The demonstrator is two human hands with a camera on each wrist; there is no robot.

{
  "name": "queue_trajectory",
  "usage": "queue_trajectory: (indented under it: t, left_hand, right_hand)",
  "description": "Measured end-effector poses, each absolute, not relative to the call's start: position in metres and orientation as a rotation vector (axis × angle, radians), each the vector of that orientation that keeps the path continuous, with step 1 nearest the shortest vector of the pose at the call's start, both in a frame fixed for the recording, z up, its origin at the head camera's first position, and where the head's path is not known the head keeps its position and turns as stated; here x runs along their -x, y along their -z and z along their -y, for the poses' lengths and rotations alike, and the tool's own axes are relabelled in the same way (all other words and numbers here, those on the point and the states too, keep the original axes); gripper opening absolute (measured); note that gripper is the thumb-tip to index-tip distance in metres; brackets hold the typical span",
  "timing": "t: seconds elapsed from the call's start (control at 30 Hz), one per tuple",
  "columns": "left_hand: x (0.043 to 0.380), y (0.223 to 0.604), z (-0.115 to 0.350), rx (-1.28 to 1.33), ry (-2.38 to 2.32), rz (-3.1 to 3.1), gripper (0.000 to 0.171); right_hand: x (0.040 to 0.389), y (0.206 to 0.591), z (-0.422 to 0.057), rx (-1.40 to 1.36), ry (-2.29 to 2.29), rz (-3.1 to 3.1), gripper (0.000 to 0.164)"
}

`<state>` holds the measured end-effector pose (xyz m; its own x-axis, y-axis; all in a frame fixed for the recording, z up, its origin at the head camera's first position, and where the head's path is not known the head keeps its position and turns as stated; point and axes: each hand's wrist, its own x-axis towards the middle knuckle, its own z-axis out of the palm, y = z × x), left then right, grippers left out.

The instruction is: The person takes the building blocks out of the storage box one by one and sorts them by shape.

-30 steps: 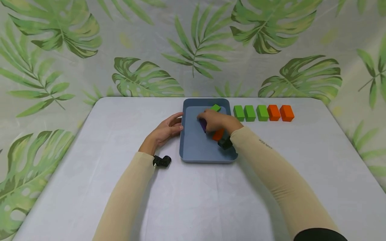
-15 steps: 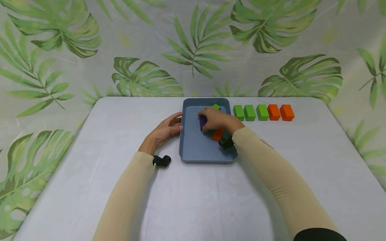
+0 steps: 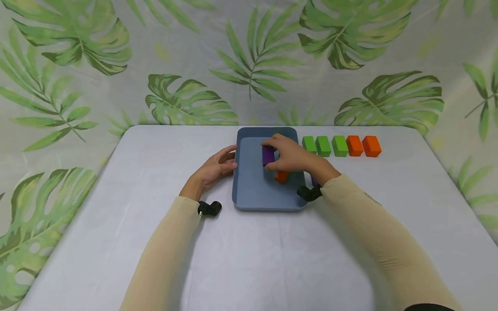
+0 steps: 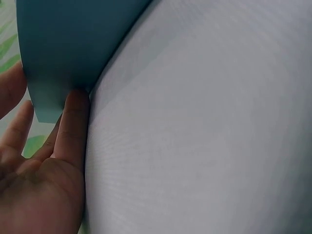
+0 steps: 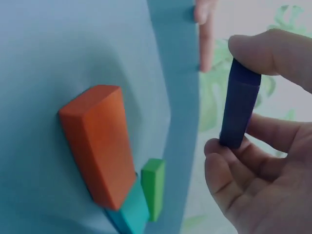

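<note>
My right hand pinches a purple block between thumb and fingertips over the tray. In the right wrist view the same purple block looks dark and stands apart from the tray floor. My left hand rests against the left side of the blue-grey tray. The left wrist view has its extended fingers touching the tray's outer wall. Inside the tray lie an orange block, a teal block and a green block; my right hand covers part of them in the head view.
To the tray's right, a row of green blocks and orange blocks stands on the white-covered table. Another purple block shows partly behind my right wrist. A leaf-patterned cloth hangs behind the table.
My right hand has taken hold of the purple block in the tray and raised it, moving slightly right. A purple block beside the tray has come into sight. My left hand stays put.
</note>
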<state>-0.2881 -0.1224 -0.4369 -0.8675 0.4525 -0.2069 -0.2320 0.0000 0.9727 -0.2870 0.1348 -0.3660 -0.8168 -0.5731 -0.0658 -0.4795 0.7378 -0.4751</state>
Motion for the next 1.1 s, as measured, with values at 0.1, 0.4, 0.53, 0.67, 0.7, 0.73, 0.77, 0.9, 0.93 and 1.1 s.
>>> queue_trajectory:
  t: [0.1,0.4,0.53,0.67,0.7,0.73,0.77,0.9,0.93,1.1]
  left_hand:
    - [0.288,0.436,0.123,-0.230,-1.913,-1.817,0.065]
    - [0.288,0.434,0.125,-0.228,-1.909,-1.841,0.065]
    - [0.288,0.436,0.124,-0.238,-1.898,-1.830,0.065]
    - [0.288,0.436,0.124,-0.219,-1.913,-1.828,0.065]
    - [0.288,0.437,0.124,-0.215,-1.918,-1.826,0.065]
    - [0.288,0.437,0.124,-0.214,-1.922,-1.823,0.066]
    - [0.288,0.436,0.124,-0.216,-1.921,-1.824,0.066]
    - [0.288,0.436,0.123,-0.225,-1.915,-1.820,0.066]
    - [0.288,0.436,0.123,-0.224,-1.913,-1.821,0.065]
    - [0.289,0.436,0.121,-0.208,-1.909,-1.823,0.065]
  right_hand:
    - [0.274,0.358,-0.146,0.884,0.726,-2.737,0.066]
    - [0.245,0.336,-0.183,0.865,0.875,-2.799,0.067]
    - [0.234,0.337,-0.212,0.761,0.867,-2.874,0.068]
    - [0.224,0.342,-0.240,0.675,0.805,-2.919,0.067]
    - [0.221,0.343,-0.246,0.660,0.785,-2.926,0.067]
    - [0.219,0.344,-0.252,0.645,0.770,-2.930,0.068]
    - [0.216,0.344,-0.258,0.631,0.751,-2.937,0.068]
    - [0.210,0.345,-0.275,0.600,0.719,-2.963,0.069]
    - [0.209,0.345,-0.279,0.596,0.713,-2.972,0.069]
    - [0.208,0.346,-0.290,0.589,0.689,-2.997,0.068]
